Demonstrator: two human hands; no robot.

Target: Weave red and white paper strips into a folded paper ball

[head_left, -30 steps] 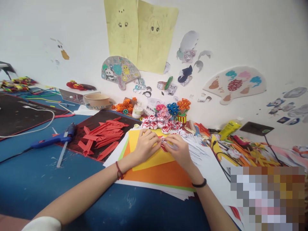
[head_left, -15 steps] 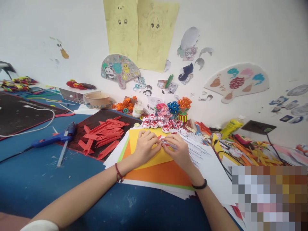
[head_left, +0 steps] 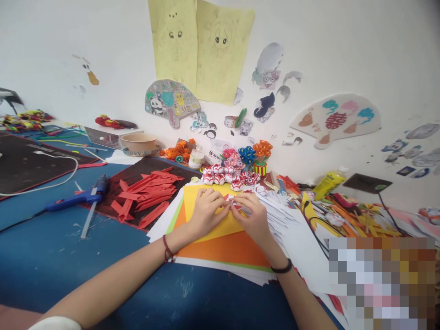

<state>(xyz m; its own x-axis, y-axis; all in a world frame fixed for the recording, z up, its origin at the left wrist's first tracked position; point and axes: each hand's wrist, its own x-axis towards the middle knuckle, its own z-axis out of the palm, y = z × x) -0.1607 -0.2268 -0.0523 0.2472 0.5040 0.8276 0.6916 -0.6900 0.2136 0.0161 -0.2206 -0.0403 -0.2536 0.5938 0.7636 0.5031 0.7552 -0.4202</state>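
Observation:
My left hand (head_left: 210, 210) and my right hand (head_left: 252, 214) meet fingertip to fingertip over a stack of coloured paper (head_left: 220, 247). Both pinch a small red and white folded paper piece (head_left: 232, 200), mostly covered by my fingers. Just beyond them sits a cluster of red and white paper flowers (head_left: 237, 184). To the left, a pile of folded red paper strips (head_left: 149, 190) lies on a dark mat (head_left: 113, 183). White folded paper pieces (head_left: 280, 220) spread out beside my right hand.
A blue glue gun (head_left: 77, 197) with a cord lies on the blue table (head_left: 103, 275) at left. Toward the wall stand a bowl (head_left: 139, 144), a small bottle (head_left: 196, 158) and potted craft flowers (head_left: 260, 158). At right are a yellow bottle (head_left: 330, 182) and piled paper scraps (head_left: 364, 217).
Both hands stay at nearly the same spot, still pinching the folded paper piece, with only slight finger movement. The view has shifted very slightly.

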